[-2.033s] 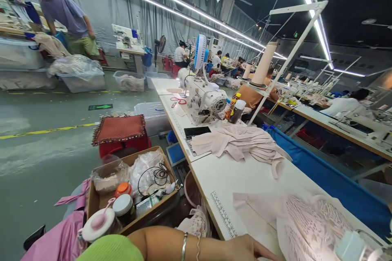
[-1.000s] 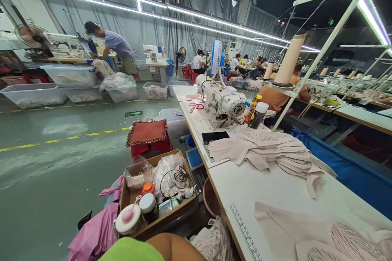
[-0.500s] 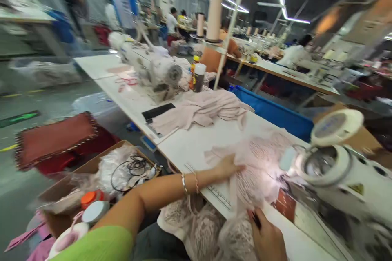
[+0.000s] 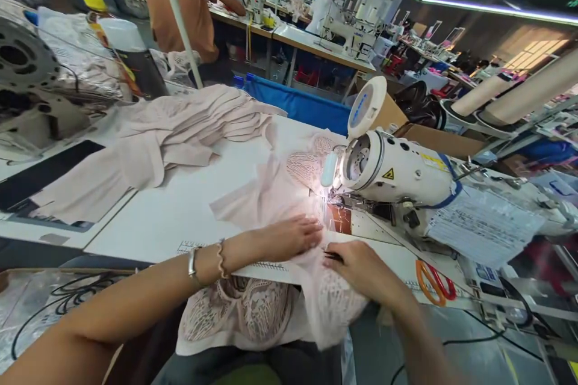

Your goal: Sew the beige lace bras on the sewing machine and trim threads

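My left hand (image 4: 300, 236) lies with its fingers stretched flat on the pale pink lace bra fabric (image 4: 275, 198), just in front of the lit needle area of the white sewing machine (image 4: 383, 159). Closer to the table's edge, my right hand (image 4: 361, 267) is closed around a small dark tool (image 4: 333, 256); its kind is hard to make out. Beneath that hand a lace cup (image 4: 336, 301) of the pink fabric hangs over the edge. Another pale pink lace bra (image 4: 244, 313) rests on my lap. The needle itself is lost in the glare.
Stacked pink fabric pieces (image 4: 194, 126) lie left on the white table (image 4: 167, 210). Scissors with orange and red handles (image 4: 431, 283) are at the right. A blue bin (image 4: 298, 102) stands behind the table. A person in orange (image 4: 180, 0) sits beyond.
The view has swung right and toward the sewing machine. My left hand has flattened on the fabric nearer the needle area, and my right hand has come up beside it.
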Tool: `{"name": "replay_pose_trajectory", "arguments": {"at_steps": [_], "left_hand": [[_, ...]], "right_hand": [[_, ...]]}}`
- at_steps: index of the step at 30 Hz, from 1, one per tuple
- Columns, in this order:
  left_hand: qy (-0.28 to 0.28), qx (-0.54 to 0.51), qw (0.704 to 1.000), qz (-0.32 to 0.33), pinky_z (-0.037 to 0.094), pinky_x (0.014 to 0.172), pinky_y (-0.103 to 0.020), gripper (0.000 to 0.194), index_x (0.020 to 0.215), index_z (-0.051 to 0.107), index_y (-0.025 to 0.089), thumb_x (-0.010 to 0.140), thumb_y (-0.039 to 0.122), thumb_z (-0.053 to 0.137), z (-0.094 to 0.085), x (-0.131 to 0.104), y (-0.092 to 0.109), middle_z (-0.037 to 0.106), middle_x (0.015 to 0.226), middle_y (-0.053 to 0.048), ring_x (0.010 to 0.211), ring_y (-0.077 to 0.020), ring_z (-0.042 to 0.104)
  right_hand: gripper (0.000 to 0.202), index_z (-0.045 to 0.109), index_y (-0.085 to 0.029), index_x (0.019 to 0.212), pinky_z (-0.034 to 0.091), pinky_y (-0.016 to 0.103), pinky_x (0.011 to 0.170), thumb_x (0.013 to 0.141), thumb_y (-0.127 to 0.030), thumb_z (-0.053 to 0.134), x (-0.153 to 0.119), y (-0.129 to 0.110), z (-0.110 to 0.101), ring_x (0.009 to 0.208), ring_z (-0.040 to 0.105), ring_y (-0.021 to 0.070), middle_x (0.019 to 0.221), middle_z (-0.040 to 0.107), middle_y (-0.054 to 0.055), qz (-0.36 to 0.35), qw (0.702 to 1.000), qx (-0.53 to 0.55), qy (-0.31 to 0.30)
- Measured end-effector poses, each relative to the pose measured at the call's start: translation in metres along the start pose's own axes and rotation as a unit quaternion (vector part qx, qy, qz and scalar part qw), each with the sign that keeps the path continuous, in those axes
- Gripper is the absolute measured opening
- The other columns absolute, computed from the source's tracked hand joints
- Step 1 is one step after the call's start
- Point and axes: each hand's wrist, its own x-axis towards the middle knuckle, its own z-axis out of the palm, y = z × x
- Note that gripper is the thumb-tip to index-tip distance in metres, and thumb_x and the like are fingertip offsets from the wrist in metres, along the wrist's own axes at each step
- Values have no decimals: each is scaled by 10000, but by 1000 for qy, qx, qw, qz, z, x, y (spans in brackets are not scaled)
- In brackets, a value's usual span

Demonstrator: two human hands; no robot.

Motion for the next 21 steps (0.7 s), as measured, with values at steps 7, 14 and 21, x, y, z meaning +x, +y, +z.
{"name": "replay_pose_trajectory", "arguments": {"at_steps": [7, 14, 21], "left_hand": [[-64, -31, 995, 65, 384, 1132, -516, 507, 1347, 557, 73, 934, 351, 656, 20, 40, 17, 572, 1391, -239, 1332, -372, 498], [-52, -156, 986, 21, 530, 818, -271, 285, 1018, 655, 157, 1043, 165, 372, 16, 54, -28, 731, 1005, -65, 911, -170, 680], [-1, 92, 996, 14, 456, 1006, -482, 428, 1278, 563, -27, 1034, 310, 461, 33, 43, -3, 619, 1308, -275, 1215, -362, 579]], "right_hand": [[245, 726, -182, 990, 333, 297, 662, 950, -111, 495, 22, 48, -20, 824, 653, 240, 971, 735, 116, 112, 981, -139, 76], [132, 663, -191, 969, 391, 266, 691, 919, -225, 545, 86, 65, 47, 825, 621, 200, 949, 716, 67, 173, 941, 62, 284], [207, 560, -225, 694, 340, 264, 616, 894, -271, 531, 87, 70, 63, 627, 561, 170, 694, 678, 23, 113, 916, 73, 377]]}}
